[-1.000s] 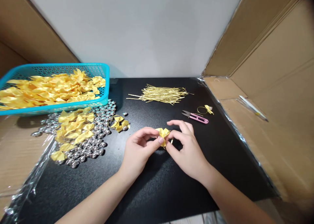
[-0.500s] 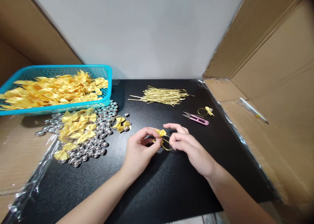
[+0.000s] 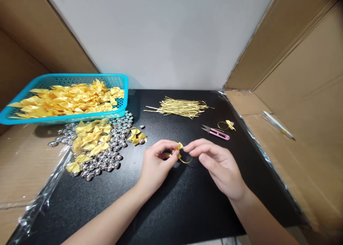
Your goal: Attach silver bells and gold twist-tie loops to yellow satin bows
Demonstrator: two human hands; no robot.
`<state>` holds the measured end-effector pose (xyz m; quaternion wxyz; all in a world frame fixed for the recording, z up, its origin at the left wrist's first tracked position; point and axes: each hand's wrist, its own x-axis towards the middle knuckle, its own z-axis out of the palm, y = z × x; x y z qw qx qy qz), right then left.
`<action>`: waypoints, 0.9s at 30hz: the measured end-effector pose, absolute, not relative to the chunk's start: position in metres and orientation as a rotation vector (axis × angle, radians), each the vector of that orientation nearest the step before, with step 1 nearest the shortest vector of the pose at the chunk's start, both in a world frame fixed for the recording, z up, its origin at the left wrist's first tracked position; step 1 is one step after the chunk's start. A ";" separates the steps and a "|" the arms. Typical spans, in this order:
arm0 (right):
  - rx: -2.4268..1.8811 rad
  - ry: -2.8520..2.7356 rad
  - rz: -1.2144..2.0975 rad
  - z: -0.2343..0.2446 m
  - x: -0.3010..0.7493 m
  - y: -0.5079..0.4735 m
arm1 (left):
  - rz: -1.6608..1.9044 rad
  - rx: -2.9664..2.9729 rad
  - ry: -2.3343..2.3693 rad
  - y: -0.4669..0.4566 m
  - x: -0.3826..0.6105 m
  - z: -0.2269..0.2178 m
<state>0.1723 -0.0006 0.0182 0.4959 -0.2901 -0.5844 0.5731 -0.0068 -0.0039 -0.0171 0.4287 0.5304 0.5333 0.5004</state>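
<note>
Both hands meet over the middle of the black mat (image 3: 171,202). My left hand (image 3: 157,164) pinches a small yellow satin bow (image 3: 179,147) that has a gold wire loop (image 3: 186,160) hanging from it. My right hand (image 3: 218,164) has its thumb and forefinger pinched together at the right side of the bow; whether they grip the bow or the wire is not clear. A heap of loose yellow bows (image 3: 89,137) lies on silver beads (image 3: 107,162) to the left.
A teal basket (image 3: 66,119) full of yellow bows stands at the back left. A bundle of gold wire ties (image 3: 179,106) lies at the back, pink snips (image 3: 218,133) and a finished bow with a ring (image 3: 227,125) to their right. Cardboard walls flank both sides.
The bow has been turned so that the gold wire loop now hangs out below it. My right hand's fingers have spread flatter, and the view has shifted slightly left.
</note>
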 end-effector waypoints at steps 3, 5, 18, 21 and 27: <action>-0.747 -1.276 1.354 0.015 0.171 -0.001 | 1.259 1.258 1.313 -0.004 -0.006 -0.017; -0.834 -1.329 1.437 0.014 0.167 -0.003 | 1.290 1.234 1.314 -0.004 -0.005 -0.018; -1.359 -1.365 0.732 0.004 0.164 0.005 | 1.333 1.422 1.247 -0.011 0.000 -0.026; -1.344 -1.388 0.996 0.005 0.168 0.011 | 1.357 1.721 1.221 -0.012 -0.004 -0.023; -1.283 -1.674 1.265 0.005 0.165 0.014 | 1.309 2.025 1.119 -0.014 -0.008 -0.015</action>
